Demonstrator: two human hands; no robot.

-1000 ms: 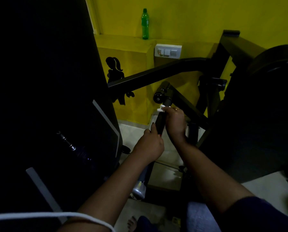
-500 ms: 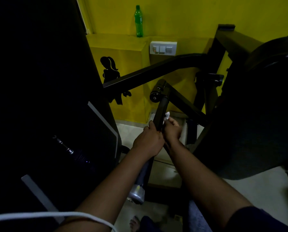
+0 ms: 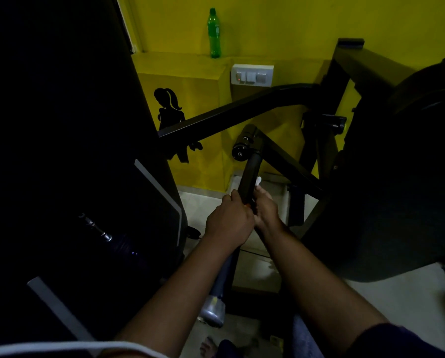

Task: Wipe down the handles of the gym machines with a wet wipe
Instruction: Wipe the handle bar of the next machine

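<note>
White wet wipe is bunching in your gripping right hand against the black handle, while your left hand is clutching that handle alongside, probably risking an unwiped patch underneath.

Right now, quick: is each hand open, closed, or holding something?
The left hand is closed round the black handle.
The right hand is closed on the wet wipe, pressed against the same handle.

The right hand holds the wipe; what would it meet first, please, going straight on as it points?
Probably the round joint atop the handle; the right hand, gripping the wipe, points up along it.
</note>
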